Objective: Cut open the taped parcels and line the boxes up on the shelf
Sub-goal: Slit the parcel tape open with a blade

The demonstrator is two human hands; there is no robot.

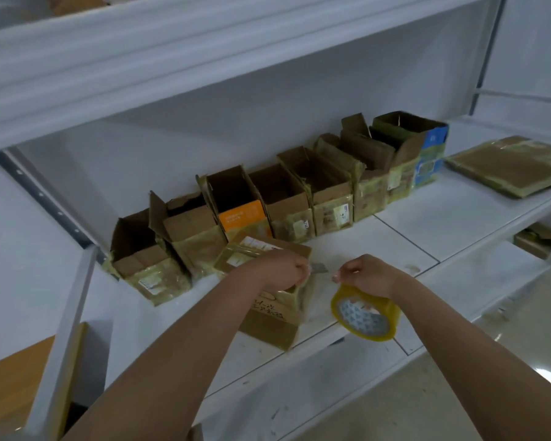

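Left hand (280, 268): curling closed over the top of the parcel (268, 310), fingers pinching a small grey blade (317, 267) that is pointing toward 3 o'clock.
Right hand (368, 273): pinching a clear tape strip (315, 297) at its fingertips; the tape roll (365, 313) is hanging just under the palm, toward 5 o'clock.
Tape strip: stretching from the roll toward 9 o'clock, onto the parcel's right side.
Parcel: sitting near the front edge of the shelf (442, 218), tape-wrapped, handwriting on its front face.
Open boxes (287, 198): about 8 standing in 1 row along the back wall, running from 8 o'clock to 2 o'clock, tops open, neighbours touching.
Flat cardboard (509, 165): lying on the shelf at 2 o'clock, well apart from the row.
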